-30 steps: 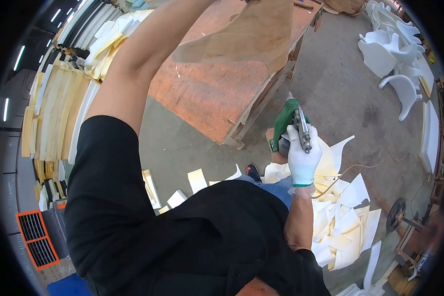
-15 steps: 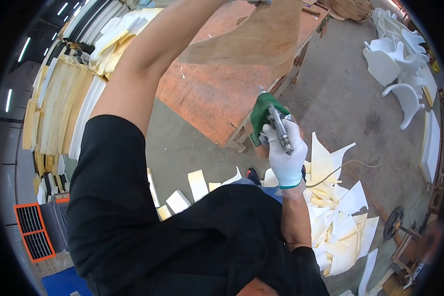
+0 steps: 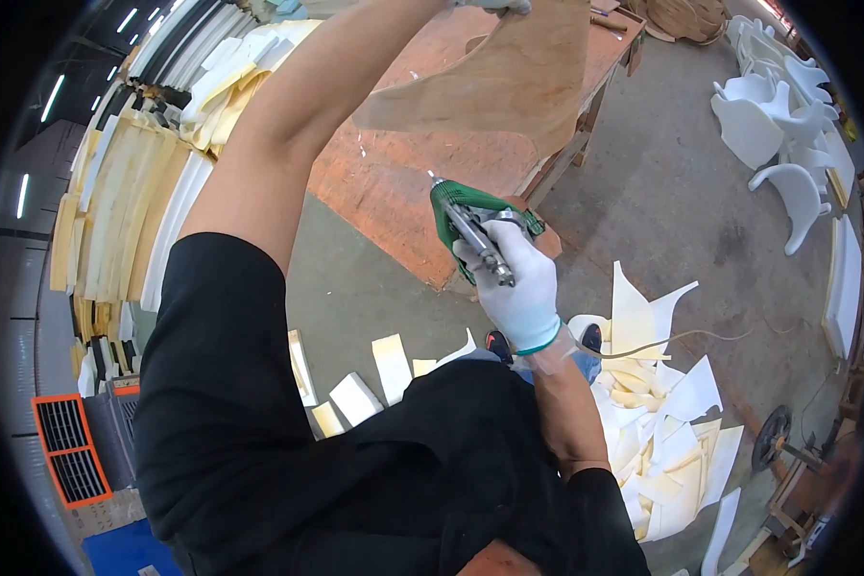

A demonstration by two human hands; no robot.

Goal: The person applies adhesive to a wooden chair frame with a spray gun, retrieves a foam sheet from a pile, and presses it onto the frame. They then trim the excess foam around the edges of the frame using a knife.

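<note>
In my right hand (image 3: 520, 288), in a white glove, is a spray gun (image 3: 470, 223) with a green body and metal parts. My fingers are closed around it, and its thin nozzle points up and left over the edge of the workbench (image 3: 394, 182). A curved, thin plywood panel (image 3: 509, 91) stands over the bench top. At the upper frame edge, my gloved left hand (image 3: 494, 5) grips this panel, though most of that hand is cut off from view.
White and yellow foam offcuts (image 3: 662, 432) lie heaped on the floor to my right, with a hose (image 3: 662, 343) above them. Foam sheets (image 3: 130, 211) are stacked at the left. White chair-shaped foam pieces (image 3: 749, 130) stand at the right. Foam blocks (image 3: 355, 398) lie near my feet.
My right hand has moved left with the spray gun, whose nozzle has swung from upright to up-left, over the bench. The left hand and the plywood panel have hardly shifted.
</note>
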